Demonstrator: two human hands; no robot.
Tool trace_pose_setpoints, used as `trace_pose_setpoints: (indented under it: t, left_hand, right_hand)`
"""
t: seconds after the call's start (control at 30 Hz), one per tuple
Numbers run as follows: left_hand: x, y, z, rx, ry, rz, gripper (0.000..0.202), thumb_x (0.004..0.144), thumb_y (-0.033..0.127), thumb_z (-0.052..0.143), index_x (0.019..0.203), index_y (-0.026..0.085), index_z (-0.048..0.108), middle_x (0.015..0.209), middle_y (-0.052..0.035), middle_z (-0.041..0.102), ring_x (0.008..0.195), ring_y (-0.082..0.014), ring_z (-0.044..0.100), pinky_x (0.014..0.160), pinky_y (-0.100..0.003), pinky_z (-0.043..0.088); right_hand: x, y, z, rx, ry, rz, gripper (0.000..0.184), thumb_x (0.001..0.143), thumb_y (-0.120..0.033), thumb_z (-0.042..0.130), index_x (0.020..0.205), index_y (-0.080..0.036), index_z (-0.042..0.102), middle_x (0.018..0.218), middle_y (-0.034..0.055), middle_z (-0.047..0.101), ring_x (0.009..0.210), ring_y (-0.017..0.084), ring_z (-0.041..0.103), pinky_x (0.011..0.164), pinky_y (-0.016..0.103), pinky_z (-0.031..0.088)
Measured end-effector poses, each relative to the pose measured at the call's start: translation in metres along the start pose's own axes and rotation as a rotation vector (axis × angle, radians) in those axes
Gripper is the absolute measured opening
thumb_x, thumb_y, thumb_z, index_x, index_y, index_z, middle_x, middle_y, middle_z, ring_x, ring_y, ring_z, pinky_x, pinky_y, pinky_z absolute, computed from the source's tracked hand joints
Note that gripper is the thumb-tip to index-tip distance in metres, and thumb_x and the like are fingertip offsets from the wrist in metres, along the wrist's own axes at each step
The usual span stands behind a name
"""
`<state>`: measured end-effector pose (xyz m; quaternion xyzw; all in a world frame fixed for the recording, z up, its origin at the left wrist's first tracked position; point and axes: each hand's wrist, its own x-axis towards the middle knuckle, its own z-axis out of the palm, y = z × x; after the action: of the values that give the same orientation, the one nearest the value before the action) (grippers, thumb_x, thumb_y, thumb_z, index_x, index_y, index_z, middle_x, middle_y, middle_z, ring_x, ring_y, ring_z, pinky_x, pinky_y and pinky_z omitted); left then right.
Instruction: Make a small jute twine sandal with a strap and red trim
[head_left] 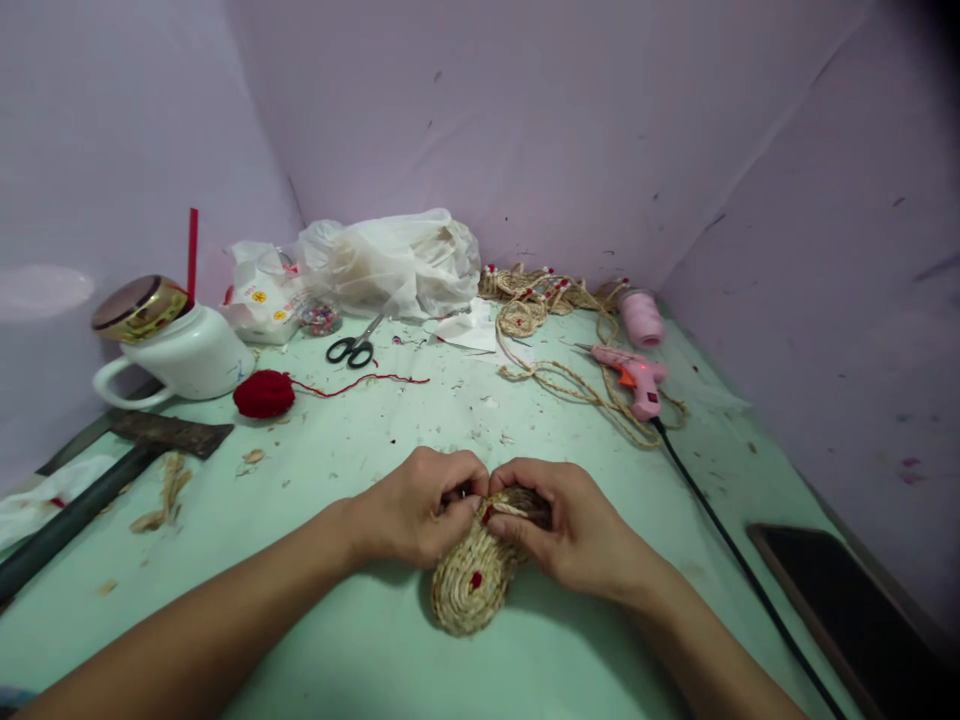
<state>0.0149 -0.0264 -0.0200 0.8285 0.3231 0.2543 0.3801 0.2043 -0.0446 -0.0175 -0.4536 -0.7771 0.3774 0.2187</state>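
Observation:
A coiled piece of braided straw (471, 590) with a red spot at the centre of its round lobe is held just above or on the table at the front middle. My right hand (574, 530) grips its upper right part, thumb on top and fingers curled behind. At its top edge my left hand (431, 505) is closed in a pinch. Whatever lies between those left fingertips is too small to make out. A second red spot shows beside my right thumb, partly covered.
Left: a hammer (169, 432), red yarn ball (264, 394), white mug (191, 352) and scissors (352, 348). Behind them lies a plastic bag (397, 265). On the right, a pink glue gun (637, 378) with a black cord, straw braids (555, 290), a thread spool (642, 318) and a dark phone-like slab (840, 600).

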Motion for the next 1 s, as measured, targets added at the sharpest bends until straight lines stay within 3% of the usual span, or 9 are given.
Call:
trace_pose_setpoints:
  t: [0.27, 0.4, 0.5, 0.57, 0.63, 0.73, 0.83, 0.93, 1.0]
  left_hand:
    - [-0.001, -0.001, 0.007, -0.013, 0.033, -0.036, 0.01, 0.068, 0.009, 0.046, 0.076, 0.015, 0.049, 0.051, 0.009, 0.037, 0.043, -0.0038, 0.029, 0.041, -0.016, 0.025]
    - [0.002, 0.001, 0.01, -0.171, 0.109, -0.244, 0.006, 0.066, 0.012, 0.045, 0.068, 0.017, 0.046, 0.046, 0.0094, 0.037, 0.038, -0.0034, 0.031, 0.037, -0.015, 0.025]
    - [0.005, 0.002, 0.009, -0.386, 0.028, -0.474, 0.002, 0.069, 0.017, 0.044, 0.07, 0.018, 0.046, 0.042, 0.0093, 0.04, 0.031, -0.0055, 0.037, 0.031, -0.016, 0.03]
    - [0.007, 0.002, 0.006, -0.458, 0.029, -0.534, 0.008, 0.071, 0.021, 0.046, 0.077, 0.017, 0.049, 0.046, 0.0074, 0.046, 0.034, -0.0075, 0.043, 0.031, -0.017, 0.035]
    - [0.007, 0.003, 0.002, -0.423, 0.151, -0.484, 0.015, 0.071, 0.022, 0.049, 0.085, 0.016, 0.052, 0.058, 0.004, 0.053, 0.043, -0.0079, 0.048, 0.037, -0.018, 0.039]
    - [0.005, 0.007, -0.002, -0.183, 0.31, -0.341, 0.018, 0.07, 0.022, 0.054, 0.087, 0.016, 0.056, 0.069, 0.0012, 0.057, 0.055, -0.0083, 0.051, 0.049, -0.019, 0.042]
    - [0.001, 0.011, 0.002, -0.014, 0.248, -0.298, 0.012, 0.069, 0.022, 0.056, 0.08, 0.015, 0.058, 0.064, 0.0018, 0.056, 0.054, -0.009, 0.05, 0.051, -0.02, 0.041]
    - [-0.002, 0.013, 0.01, -0.067, 0.169, -0.339, 0.008, 0.074, 0.02, 0.051, 0.078, 0.016, 0.056, 0.058, 0.0033, 0.055, 0.051, -0.0085, 0.049, 0.048, -0.019, 0.039]
    - [-0.003, 0.013, 0.015, -0.088, 0.187, -0.348, 0.008, 0.077, 0.02, 0.049, 0.078, 0.016, 0.056, 0.06, 0.003, 0.055, 0.055, -0.0093, 0.051, 0.05, -0.019, 0.04]
  right_hand:
    - [0.0, 0.003, -0.002, 0.095, -0.064, 0.04, 0.008, 0.073, -0.021, 0.058, 0.082, -0.021, 0.057, 0.062, -0.0053, 0.05, 0.056, 0.01, 0.043, 0.05, 0.021, 0.032]
    - [0.001, 0.001, -0.003, 0.174, -0.042, 0.063, 0.008, 0.072, -0.022, 0.06, 0.079, -0.02, 0.055, 0.06, -0.006, 0.047, 0.054, 0.009, 0.04, 0.049, 0.02, 0.032]
    - [0.002, 0.0, -0.004, 0.207, -0.031, 0.077, 0.009, 0.072, -0.021, 0.062, 0.08, -0.02, 0.058, 0.061, -0.0052, 0.052, 0.056, 0.009, 0.044, 0.05, 0.02, 0.035]
    - [0.003, 0.001, -0.004, 0.193, -0.012, 0.083, 0.014, 0.071, -0.021, 0.063, 0.085, -0.02, 0.06, 0.066, -0.004, 0.058, 0.059, 0.01, 0.048, 0.054, 0.021, 0.037]
    - [0.004, 0.003, -0.004, 0.169, 0.024, 0.091, 0.019, 0.07, -0.022, 0.064, 0.088, -0.021, 0.061, 0.072, -0.0025, 0.062, 0.064, 0.012, 0.052, 0.058, 0.022, 0.04]
    - [0.005, 0.005, -0.004, 0.155, 0.101, 0.073, 0.022, 0.072, -0.024, 0.063, 0.093, -0.02, 0.06, 0.076, -0.0005, 0.064, 0.066, 0.014, 0.056, 0.06, 0.024, 0.042]
    - [0.006, 0.005, -0.005, 0.168, 0.152, 0.003, 0.025, 0.074, -0.022, 0.059, 0.099, -0.019, 0.06, 0.082, 0.002, 0.066, 0.073, 0.015, 0.058, 0.066, 0.026, 0.044]
    - [0.007, 0.003, -0.006, 0.18, 0.164, -0.018, 0.02, 0.074, -0.019, 0.058, 0.094, -0.018, 0.063, 0.087, 0.0038, 0.066, 0.08, 0.017, 0.059, 0.071, 0.027, 0.045]
    - [0.006, 0.002, -0.006, 0.196, 0.148, 0.02, 0.018, 0.073, -0.019, 0.058, 0.091, -0.017, 0.062, 0.08, 0.0023, 0.065, 0.072, 0.015, 0.058, 0.064, 0.025, 0.045]
